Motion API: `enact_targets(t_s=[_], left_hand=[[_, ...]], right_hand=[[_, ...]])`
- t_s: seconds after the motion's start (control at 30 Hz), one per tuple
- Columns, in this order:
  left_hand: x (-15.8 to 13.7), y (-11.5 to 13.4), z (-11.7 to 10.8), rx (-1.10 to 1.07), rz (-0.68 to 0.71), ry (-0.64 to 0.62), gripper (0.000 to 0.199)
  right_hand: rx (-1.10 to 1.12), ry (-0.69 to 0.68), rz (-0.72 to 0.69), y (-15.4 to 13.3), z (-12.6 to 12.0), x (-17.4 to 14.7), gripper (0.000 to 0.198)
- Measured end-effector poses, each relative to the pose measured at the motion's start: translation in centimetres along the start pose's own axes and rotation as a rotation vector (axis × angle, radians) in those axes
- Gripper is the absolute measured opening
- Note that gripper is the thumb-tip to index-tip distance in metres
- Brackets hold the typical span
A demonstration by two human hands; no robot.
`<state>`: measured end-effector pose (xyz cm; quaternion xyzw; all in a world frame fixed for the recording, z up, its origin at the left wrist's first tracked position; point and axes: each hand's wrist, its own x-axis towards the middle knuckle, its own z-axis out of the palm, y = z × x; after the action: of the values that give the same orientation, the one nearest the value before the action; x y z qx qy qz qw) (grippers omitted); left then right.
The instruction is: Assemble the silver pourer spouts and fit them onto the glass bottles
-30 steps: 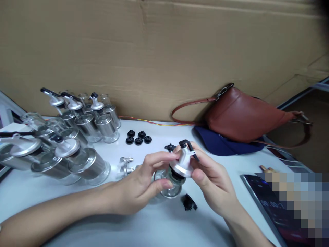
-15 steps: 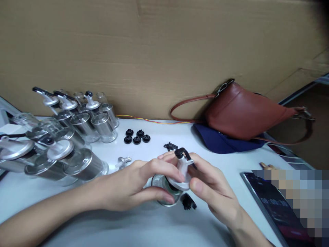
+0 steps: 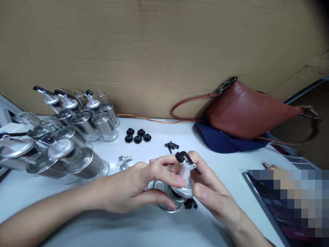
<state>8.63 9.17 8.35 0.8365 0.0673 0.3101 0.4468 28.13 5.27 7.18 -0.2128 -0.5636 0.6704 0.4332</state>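
Note:
A glass bottle (image 3: 166, 203) stands at the front middle of the table, tilted a little toward me. My left hand (image 3: 144, 187) is wrapped round its top, thumb on the near side and index finger on the pourer. That silver pourer spout (image 3: 185, 175) sits at the bottle's mouth and carries a black flip lever (image 3: 190, 159). From the right, my right hand (image 3: 216, 192) pinches the pourer's round base between thumb and fingers. How deep the stopper goes into the neck is hidden by my fingers. Small black parts (image 3: 190, 203) lie just behind the bottle.
Several glass-and-steel bottles (image 3: 102, 127), some with pourers, crowd the left. Black stoppers (image 3: 137, 139), black levers (image 3: 171, 146) and a loose silver spout (image 3: 125, 162) lie mid-table. A brown bag (image 3: 246, 109) rests on a blue cap (image 3: 218, 140); a phone (image 3: 269, 206) lies right.
Both hands, with the bottle and pourer, have shifted slightly right and toward me. The black lever hangs a little further out to the right. My grips look the same.

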Motion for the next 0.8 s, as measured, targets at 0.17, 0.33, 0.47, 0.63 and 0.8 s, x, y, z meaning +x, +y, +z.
enact_targets(t_s=[0.17,0.33,0.47,0.63,0.8], left_hand=[[0.1,-0.23,-0.01,0.024,0.029,0.007,0.048],[0.25,-0.15,0.04,0.046,0.06,0.018,0.05],[0.17,-0.09,0.18,0.037,0.071,0.023,0.047],[0.08,-0.04,0.21,-0.001,0.057,0.017,0.045],[0.07,0.07,0.19,0.004,0.063,0.018,0.045]], right_hand=[[0.005,0.007,0.007,0.09,-0.03,0.13,0.017],[-0.024,0.039,0.028,0.11,-0.15,0.13,0.024],[0.055,0.006,0.023,0.1,-0.15,-0.02,0.019],[0.087,-0.031,0.001,0.1,0.0,-0.13,0.017],[0.067,-0.04,-0.008,0.16,0.0,-0.03,0.016]])
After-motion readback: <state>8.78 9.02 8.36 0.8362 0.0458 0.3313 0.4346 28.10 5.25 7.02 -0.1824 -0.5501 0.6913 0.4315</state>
